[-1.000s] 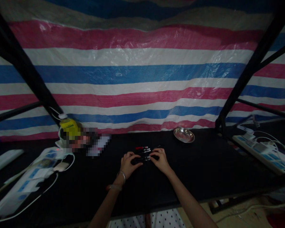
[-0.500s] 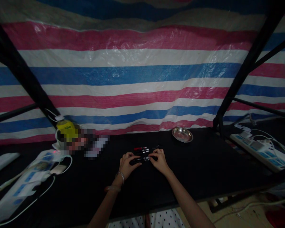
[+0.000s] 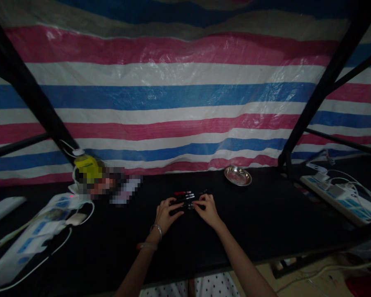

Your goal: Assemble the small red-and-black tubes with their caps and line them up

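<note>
Since the earlier frame, only the viewpoint had shifted slightly. The black pen-shaped object, on or just above the bench, was pinched by the left grip at its barrel and the right grip at its shiny end; judged light, stiff and slippery, it suited a barrel hold. A red pen-shaped item and a second black one, just beyond, restricted finger clearance.

Between my left grip and right grip I see a slim tube with glossy, metallic-looking parts. Under both grips the tabletop looks smooth and matt. Beyond my right grip, the dish shines like polished metal; farther out, the sheet is creased, glossy plastic. Left of both, a power strip looks plastic.
</note>
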A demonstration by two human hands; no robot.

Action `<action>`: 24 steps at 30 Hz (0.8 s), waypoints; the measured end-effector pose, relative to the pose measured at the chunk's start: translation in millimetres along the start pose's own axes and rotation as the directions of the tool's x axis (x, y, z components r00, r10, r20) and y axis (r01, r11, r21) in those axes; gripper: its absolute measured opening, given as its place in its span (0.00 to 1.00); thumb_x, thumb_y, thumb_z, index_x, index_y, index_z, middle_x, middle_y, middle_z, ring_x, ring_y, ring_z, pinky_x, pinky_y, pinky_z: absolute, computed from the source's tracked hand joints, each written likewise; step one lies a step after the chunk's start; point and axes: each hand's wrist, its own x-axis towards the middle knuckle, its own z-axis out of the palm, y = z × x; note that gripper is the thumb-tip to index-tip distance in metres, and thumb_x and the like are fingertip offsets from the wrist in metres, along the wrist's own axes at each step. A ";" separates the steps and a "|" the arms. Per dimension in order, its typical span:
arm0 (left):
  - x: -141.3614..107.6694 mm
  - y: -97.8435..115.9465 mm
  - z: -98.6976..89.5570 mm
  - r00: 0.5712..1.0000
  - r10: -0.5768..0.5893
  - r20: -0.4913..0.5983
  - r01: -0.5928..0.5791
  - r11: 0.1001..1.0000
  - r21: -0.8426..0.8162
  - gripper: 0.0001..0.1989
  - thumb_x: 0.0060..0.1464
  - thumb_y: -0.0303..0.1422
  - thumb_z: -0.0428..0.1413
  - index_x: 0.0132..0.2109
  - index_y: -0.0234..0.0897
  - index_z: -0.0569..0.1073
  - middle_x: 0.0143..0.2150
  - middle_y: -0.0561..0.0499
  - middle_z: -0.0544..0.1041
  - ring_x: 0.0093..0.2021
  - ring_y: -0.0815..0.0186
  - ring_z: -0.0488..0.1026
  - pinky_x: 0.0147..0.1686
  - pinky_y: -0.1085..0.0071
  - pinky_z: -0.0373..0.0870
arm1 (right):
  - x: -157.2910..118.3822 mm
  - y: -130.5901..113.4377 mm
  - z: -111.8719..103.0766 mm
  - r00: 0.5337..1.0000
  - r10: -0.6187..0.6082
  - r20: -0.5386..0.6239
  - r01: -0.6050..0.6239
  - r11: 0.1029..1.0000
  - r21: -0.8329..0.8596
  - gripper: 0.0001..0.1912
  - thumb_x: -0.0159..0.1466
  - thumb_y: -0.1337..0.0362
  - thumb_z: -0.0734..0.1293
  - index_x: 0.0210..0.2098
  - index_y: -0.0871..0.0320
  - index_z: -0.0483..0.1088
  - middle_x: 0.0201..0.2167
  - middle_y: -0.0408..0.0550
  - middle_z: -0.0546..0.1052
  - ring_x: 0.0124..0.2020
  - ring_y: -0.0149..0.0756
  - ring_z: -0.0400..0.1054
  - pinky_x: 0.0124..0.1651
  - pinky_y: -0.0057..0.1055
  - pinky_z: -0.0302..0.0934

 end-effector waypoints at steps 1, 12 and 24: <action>-0.1 0.1 0.0 1.000 -0.002 0.002 0.002 1.000 0.000 0.16 0.47 0.40 0.58 0.45 0.58 0.73 0.51 0.54 0.68 0.48 0.58 0.63 0.47 0.59 0.61 | -0.1 0.0 0.0 1.000 0.001 0.001 -0.001 1.000 0.001 0.08 0.57 0.61 0.66 0.35 0.48 0.76 0.33 0.48 0.69 0.39 0.39 0.60 0.44 0.37 0.59; -0.9 -2.4 2.3 1.000 0.004 0.005 -0.004 1.000 0.024 0.16 0.47 0.40 0.58 0.46 0.58 0.73 0.54 0.53 0.67 0.50 0.57 0.64 0.48 0.57 0.61 | -0.6 -0.7 1.4 1.000 -0.012 0.017 0.013 0.999 -0.035 0.08 0.58 0.61 0.66 0.35 0.48 0.77 0.33 0.48 0.69 0.39 0.39 0.60 0.43 0.37 0.58; 1.2 -0.6 0.7 0.988 -0.018 -0.151 0.003 0.995 -0.097 0.13 0.48 0.41 0.57 0.43 0.49 0.75 0.47 0.52 0.71 0.48 0.60 0.66 0.49 0.59 0.62 | 1.8 41.1 -14.4 0.909 0.202 -0.364 -0.252 0.963 -0.094 0.18 0.57 0.72 0.57 0.41 0.57 0.73 0.36 0.52 0.68 0.41 0.41 0.59 0.45 0.37 0.57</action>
